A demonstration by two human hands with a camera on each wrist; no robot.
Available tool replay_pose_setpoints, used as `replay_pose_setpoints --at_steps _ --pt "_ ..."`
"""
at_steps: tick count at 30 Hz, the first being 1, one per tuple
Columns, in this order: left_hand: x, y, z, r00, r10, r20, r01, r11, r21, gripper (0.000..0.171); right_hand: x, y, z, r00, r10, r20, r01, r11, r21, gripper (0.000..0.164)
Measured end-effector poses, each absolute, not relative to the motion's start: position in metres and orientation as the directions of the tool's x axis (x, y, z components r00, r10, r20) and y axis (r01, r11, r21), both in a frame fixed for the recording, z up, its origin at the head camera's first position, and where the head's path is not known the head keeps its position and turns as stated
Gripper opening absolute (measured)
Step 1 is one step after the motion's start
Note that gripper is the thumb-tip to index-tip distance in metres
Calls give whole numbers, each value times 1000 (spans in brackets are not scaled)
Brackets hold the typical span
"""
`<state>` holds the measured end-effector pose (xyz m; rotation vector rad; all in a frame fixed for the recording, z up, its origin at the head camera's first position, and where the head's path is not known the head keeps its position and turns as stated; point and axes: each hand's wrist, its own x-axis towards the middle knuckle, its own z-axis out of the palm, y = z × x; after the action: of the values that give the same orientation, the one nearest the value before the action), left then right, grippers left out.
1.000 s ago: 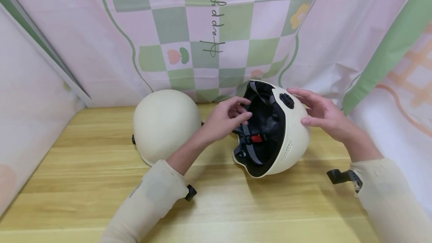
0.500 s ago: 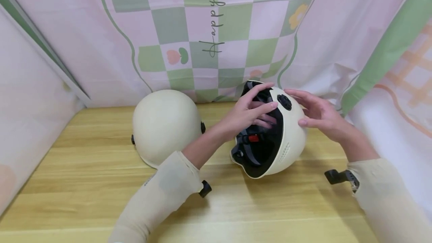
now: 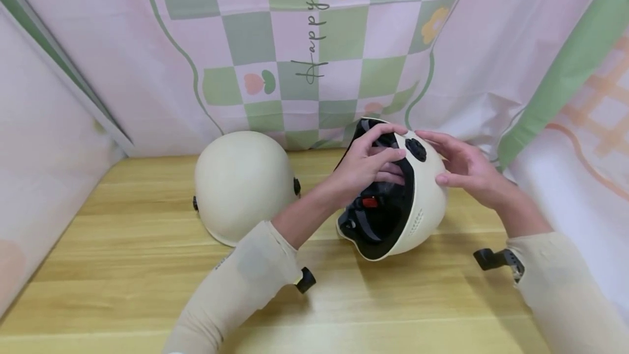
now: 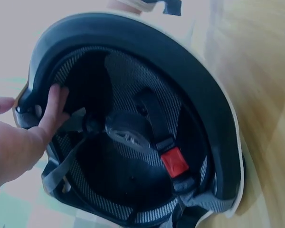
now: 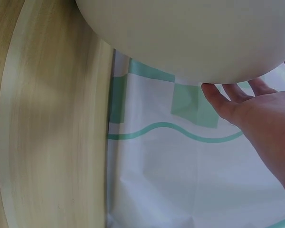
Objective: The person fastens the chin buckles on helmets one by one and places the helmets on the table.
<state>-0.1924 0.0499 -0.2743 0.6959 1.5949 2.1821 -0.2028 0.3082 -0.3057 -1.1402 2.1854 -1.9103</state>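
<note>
A cream helmet [image 3: 429, 206] lies on its side on the table, its black-lined opening facing left. My left hand [image 3: 363, 168] reaches over its upper rim; in the left wrist view the thumb is outside and two fingers [image 4: 53, 109] lie inside, pinching the edge. On the right, my right hand [image 3: 472, 171] holds the dome, thumb low and fingers higher, near a round black vent [image 3: 416, 149]. In the right wrist view its fingertips [image 5: 210, 90] meet the shell. Inside, a red buckle [image 4: 175, 162] sits on the grey chin strap. The left hand partly hides the padding.
A second cream helmet [image 3: 243, 184] stands dome up on the left, close to the left forearm. The wooden table [image 3: 123, 266] ends at a checked curtain [image 3: 339, 78] behind both helmets. Black wrist cameras [image 3: 306, 280] stick out under both sleeves.
My left hand has moved right, from in front of the helmet's opening onto its upper rim, with fingers now inside. The right hand stays on the dome; the helmet has barely shifted.
</note>
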Motion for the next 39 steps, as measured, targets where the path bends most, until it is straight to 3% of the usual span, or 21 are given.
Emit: replay_pose_setpoints --at_steps 13,26,31,39 --pt "-197 47 -276 -910 384 158 -42 -464 885 39 -202 310 -306 -745 -495 447 -507 -15 -862 74" --pt "-207 34 -294 -950 285 132 -76 -616 784 52 -200 325 -311 -777 -458 431 -479 -13 -878 76" --pt "-211 24 -309 -953 283 106 -112 -657 746 61 -198 335 -315 -800 -475 366 -447 65 -892 79" --pt "-216 13 -318 -957 276 87 -125 -665 737 59 -194 347 -328 -797 -547 257 -376 117 -919 81"
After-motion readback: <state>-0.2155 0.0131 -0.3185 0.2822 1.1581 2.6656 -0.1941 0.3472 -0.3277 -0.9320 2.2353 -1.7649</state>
